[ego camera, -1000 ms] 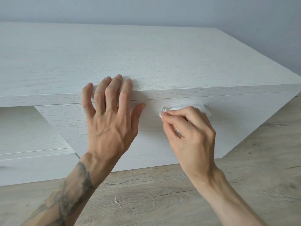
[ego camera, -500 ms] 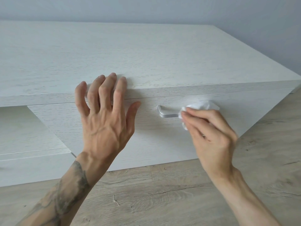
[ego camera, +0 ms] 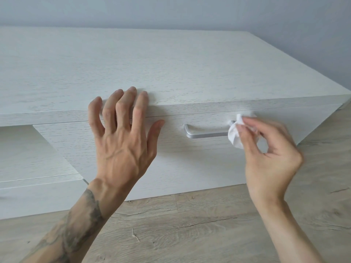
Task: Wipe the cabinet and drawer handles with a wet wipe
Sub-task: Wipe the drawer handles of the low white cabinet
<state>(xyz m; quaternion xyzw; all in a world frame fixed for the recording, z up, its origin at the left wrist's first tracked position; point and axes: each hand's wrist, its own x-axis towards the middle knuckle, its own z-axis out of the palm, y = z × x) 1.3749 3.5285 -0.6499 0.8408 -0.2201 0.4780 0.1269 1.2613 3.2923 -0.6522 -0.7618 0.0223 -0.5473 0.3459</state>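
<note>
Right hand pinches wet wipe seemingly against handle; left hand spread flat, holding nothing.

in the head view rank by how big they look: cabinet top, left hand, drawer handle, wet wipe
1. cabinet top
2. left hand, though nearness to the camera enlarges it
3. drawer handle, right end hidden by the wipe
4. wet wipe, bunched and partly hidden in the right hand

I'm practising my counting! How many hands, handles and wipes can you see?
Hands: 2, the left hand and the right hand
Handles: 1, the silver handle
Wipes: 1, the white wipe
Total: 4
</note>
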